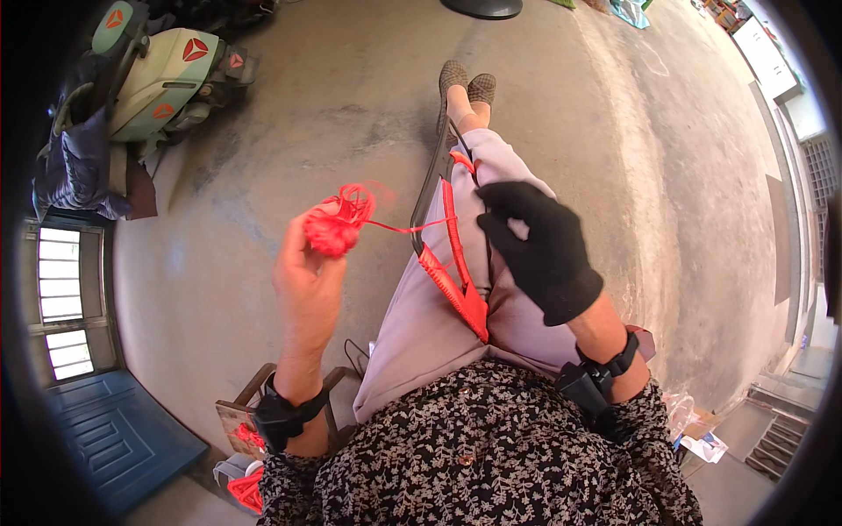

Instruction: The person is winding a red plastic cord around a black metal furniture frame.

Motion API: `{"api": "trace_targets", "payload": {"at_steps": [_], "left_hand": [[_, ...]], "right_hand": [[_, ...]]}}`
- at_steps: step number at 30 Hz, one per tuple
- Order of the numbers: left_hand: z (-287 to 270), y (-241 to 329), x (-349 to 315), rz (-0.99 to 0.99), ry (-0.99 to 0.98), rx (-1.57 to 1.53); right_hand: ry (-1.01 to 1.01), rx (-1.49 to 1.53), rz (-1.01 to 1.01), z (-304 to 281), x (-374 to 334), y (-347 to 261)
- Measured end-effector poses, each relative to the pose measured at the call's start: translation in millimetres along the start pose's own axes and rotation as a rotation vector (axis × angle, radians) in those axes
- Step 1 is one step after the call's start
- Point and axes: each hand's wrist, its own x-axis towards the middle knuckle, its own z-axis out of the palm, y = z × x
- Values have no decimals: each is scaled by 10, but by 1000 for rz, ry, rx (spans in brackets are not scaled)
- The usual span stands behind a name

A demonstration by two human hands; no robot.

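Observation:
My bare left hand [307, 280] is closed around a tangled bundle of red cord [335, 230]. One strand runs from it to the right, toward a narrow dark frame [426, 197] resting along my lap and legs. Red wrapping [452, 294] covers the frame's near pointed end and parts of its sides. My right hand [544, 250], in a black glove, is just right of the frame with thumb and finger brought together. Whatever lies between those fingertips, if anything, is too small to make out.
A small wooden stool [235, 412] with red material on it stands by my left elbow, with a red-and-grey item [241, 480] below. A pale green scooter [162, 83] is at the far left, above a blue panelled door [123, 430]. Plastic and boxes [697, 430] lie at the right.

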Motion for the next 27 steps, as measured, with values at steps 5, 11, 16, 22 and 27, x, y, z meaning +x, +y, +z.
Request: {"api": "trace_targets", "payload": {"at_steps": [5,11,16,22,27], "left_hand": [[194,-248,-52,262,-148,725],[445,-159,-171,-190,-282,81],[121,244,-179,-213,-227,-123],[286,430,-308,-576,-712,-802],[311,247,-306,-574,-590,-1502]], "right_hand": [[-473,159,268,329,-16,39],[-283,389,111,371,-53,267],[198,1576,269,-77,-50,440],[-39,1835,306,-340,-257,-107],[-222,1802,69,-368,-506,-385]]}}
